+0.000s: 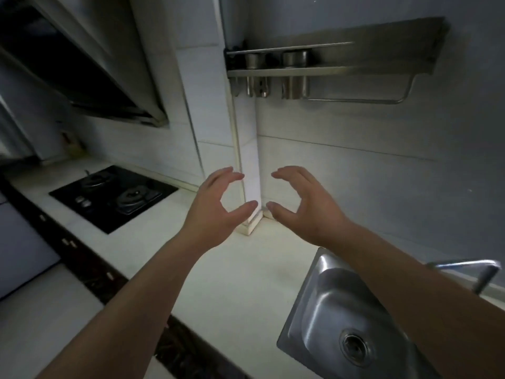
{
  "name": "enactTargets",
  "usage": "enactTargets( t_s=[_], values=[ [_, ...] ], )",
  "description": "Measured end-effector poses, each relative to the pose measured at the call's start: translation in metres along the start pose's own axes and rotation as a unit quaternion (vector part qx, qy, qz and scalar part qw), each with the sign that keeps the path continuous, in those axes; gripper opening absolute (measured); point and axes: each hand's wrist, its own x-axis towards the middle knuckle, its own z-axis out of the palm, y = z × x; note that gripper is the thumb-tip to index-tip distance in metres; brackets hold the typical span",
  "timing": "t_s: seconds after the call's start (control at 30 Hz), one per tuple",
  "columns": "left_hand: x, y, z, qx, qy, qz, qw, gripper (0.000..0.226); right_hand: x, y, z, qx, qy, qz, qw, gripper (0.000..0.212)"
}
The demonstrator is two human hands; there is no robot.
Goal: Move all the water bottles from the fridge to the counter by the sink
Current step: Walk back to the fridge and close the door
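Both hands empty: left hand [210, 212] and right hand [303, 206] hover over the surface [232, 269], fingers loosely curved in C shapes facing each other, holding nothing. No water bottles in view, no fridge either; can't tell where they are.

Likely handling: filled bottles moderately heavy, smooth plastic, maybe slick with condensation from the cold; grip round mid-body, not the cap.

Around: steel sink [347, 310] at right with faucet [470, 269], gas hob [114, 195] at left, range hood [82, 67] above it, metal wall rack [328, 64] overhead. A tiled corner pillar [250, 165] stands behind the hands. The drop spot between hob and sink looks bare.
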Motion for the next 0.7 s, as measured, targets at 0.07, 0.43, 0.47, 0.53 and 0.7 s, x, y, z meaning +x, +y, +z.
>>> enactTargets(
  t_s=[0.07, 0.43, 0.47, 0.53, 0.7],
  values=[
    [-0.01, -0.003, -0.014, 0.018, 0.023, -0.012, 0.999, 0.051, 0.006, -0.009, 0.013, 0.017, -0.02, -0.026, 0.999, 0.055],
    [-0.047, -0.04, -0.095, 0.091, 0.11, -0.065, 0.988, 0.05, 0.042, -0.072, 0.078, 0.105, -0.103, -0.115, 0.982, 0.053],
    [-0.048, -0.046, -0.103, 0.095, 0.114, -0.07, 0.986, 0.05, 0.047, -0.078, 0.087, 0.107, -0.105, -0.119, 0.981, 0.053],
    [-0.05, -0.059, -0.123, 0.099, 0.121, -0.077, 0.985, 0.05, 0.058, -0.093, 0.105, 0.115, -0.109, -0.127, 0.979, 0.052],
    [-0.054, -0.103, -0.175, 0.105, 0.14, -0.086, 0.981, 0.052, 0.086, -0.138, 0.154, 0.123, -0.117, -0.144, 0.975, 0.05]
  ],
)
